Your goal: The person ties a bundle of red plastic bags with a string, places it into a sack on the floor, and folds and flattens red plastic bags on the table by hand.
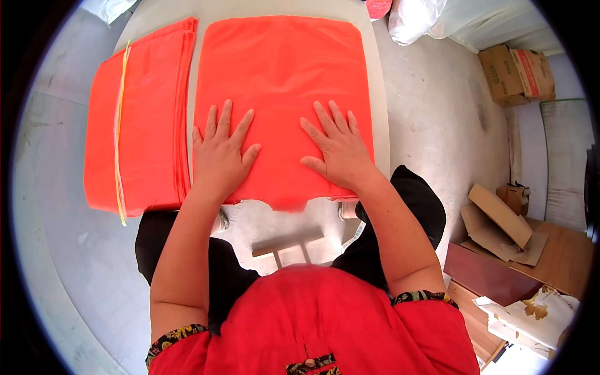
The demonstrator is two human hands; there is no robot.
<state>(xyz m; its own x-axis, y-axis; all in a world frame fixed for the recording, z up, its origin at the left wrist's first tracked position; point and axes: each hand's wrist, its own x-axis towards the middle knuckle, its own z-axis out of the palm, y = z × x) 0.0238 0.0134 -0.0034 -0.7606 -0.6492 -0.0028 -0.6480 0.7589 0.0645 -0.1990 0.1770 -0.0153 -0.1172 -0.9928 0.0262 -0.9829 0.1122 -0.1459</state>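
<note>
A large flat orange-red sheet [281,69], thin like plastic or fabric, covers the middle of the table; whether it is one layer or a stack I cannot tell. My left hand [224,153] lies flat on its left side with fingers spread. On the right side of the sheet, my right hand [337,147] also rests flat, fingers apart. To the left sits a stack of similar orange-red sheets [147,119], its layers showing along the right edge. Yellow and whitish strings [120,134] lie lengthwise across that stack.
The pale table [380,100] shows around the sheets. Cardboard boxes [515,75] stand at the upper right, and an opened carton [500,219] lies on a brown cabinet [559,256] at the right. White plastic bags [415,19] are beyond the table's far right corner.
</note>
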